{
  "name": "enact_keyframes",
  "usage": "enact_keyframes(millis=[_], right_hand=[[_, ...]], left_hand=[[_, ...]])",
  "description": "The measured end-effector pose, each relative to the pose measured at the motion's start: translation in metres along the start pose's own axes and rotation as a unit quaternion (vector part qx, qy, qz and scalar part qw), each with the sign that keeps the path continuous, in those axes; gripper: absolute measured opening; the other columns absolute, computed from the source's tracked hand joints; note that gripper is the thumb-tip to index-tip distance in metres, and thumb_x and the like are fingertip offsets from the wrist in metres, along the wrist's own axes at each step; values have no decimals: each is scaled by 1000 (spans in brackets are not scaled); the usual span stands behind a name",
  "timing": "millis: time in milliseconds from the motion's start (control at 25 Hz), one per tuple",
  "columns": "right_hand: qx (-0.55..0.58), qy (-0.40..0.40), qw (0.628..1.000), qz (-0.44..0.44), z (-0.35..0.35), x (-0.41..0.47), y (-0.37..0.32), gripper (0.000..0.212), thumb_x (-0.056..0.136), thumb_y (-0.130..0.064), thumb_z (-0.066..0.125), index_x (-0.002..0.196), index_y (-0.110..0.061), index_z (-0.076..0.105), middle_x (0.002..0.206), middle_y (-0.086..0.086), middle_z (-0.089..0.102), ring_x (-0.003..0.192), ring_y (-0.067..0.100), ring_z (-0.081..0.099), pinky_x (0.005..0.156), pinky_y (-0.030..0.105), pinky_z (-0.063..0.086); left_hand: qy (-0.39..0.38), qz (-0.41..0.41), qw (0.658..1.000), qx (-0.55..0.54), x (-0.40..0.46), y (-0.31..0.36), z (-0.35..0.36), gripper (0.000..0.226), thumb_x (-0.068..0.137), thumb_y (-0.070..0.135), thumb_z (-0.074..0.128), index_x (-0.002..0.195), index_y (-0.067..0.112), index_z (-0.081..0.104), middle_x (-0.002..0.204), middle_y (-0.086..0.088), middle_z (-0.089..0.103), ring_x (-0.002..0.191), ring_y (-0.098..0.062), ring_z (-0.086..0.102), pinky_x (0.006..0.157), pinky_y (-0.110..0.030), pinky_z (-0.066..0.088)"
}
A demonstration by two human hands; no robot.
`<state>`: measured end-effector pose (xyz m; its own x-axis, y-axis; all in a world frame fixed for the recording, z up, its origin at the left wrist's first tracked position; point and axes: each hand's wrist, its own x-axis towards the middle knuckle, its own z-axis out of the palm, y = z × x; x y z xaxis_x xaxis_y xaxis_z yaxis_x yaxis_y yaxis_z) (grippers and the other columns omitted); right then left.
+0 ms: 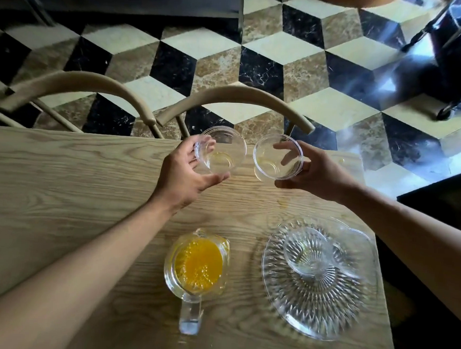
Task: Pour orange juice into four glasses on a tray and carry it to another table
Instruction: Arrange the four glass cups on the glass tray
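Two clear glasses are up at the far edge of the pale wooden worktop (63,192), one in each of the hands. Nearest the person on the right lies the biggest piece, a cut-glass tray (316,307) with a ribbed sunburst pattern; one or two more glasses (308,251) stand on it, though the overlapping clear glass makes the count hard to tell. Just left of it stands the jug (196,263), roughly half full of bright orange juice, handle pointing back at the person. The left hand (186,177) wraps its fingers round the left glass (220,151); the right hand (317,173) grips the right glass (278,156) by its side wall. Both glasses look empty apart from a yellowish tinge at the base. Everything here is probably rigid, smooth, slippery and breakable. I judge the jug heavy and best taken by its handle, the loaded tray by opposite rims, kept level.
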<state>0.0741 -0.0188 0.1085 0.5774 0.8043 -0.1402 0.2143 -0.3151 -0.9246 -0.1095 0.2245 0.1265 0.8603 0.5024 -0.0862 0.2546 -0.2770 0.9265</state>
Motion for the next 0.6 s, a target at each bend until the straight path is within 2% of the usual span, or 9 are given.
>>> enact_keyframes(millis=[120,160,240,280,320,400,480,600], right_hand=[[-15,16,1000,-15,-16,-22,-27,73,67,-12,92,130,-29,59,90,-33,68,75,12,64,80,11,52],[-20,16,999,-20,-20,-30,-36,71,68,-14,93,130,-29,60,94,-37,67,76,18,66,80,17,55],[-19,39,999,-31,-28,-45,-56,75,62,-35,95,130,-35,63,114,-25,70,88,45,70,88,50,61],[-23,47,998,-40,-34,-55,-65,78,58,-47,95,129,-40,63,121,-14,70,96,52,67,89,61,58],[-26,53,997,-48,-41,-66,-73,79,55,-55,94,127,-43,63,125,-3,70,100,54,65,87,65,56],[-26,66,996,-59,-52,-87,-88,80,53,-59,93,126,-41,64,123,5,70,100,54,64,86,65,56],[-22,83,994,-63,-60,-110,-100,78,53,-54,94,124,-38,65,119,8,72,98,52,66,86,62,57],[-22,81,994,-65,-66,-143,-106,73,53,-53,94,120,-45,65,113,0,72,92,47,68,86,56,58]], left_hand=[[6,22,1000,5,-16,45,-8,88,61,36,95,139,19,57,137,-1,70,130,-12,68,115,-37,54],[10,26,1000,6,-21,60,-10,89,62,34,95,140,17,57,137,-2,69,129,-12,68,113,-34,55],[15,35,999,9,-32,88,-12,88,66,25,97,142,13,56,137,-3,69,126,-9,68,108,-23,55],[15,39,999,14,-38,102,-12,87,69,19,98,144,11,55,135,-1,69,124,-5,68,105,-18,55],[14,44,999,20,-46,117,-11,85,71,14,97,144,10,54,132,2,68,122,-1,66,104,-16,55],[17,54,998,26,-65,143,-6,81,73,12,97,142,12,55,129,7,68,122,-1,66,107,-21,56],[23,58,998,16,-88,162,3,80,73,10,97,142,12,55,133,1,69,125,-10,68,109,-28,56],[29,57,998,-2,-124,171,25,82,73,11,96,144,10,54,137,-4,68,128,-15,67,112,-32,55]])
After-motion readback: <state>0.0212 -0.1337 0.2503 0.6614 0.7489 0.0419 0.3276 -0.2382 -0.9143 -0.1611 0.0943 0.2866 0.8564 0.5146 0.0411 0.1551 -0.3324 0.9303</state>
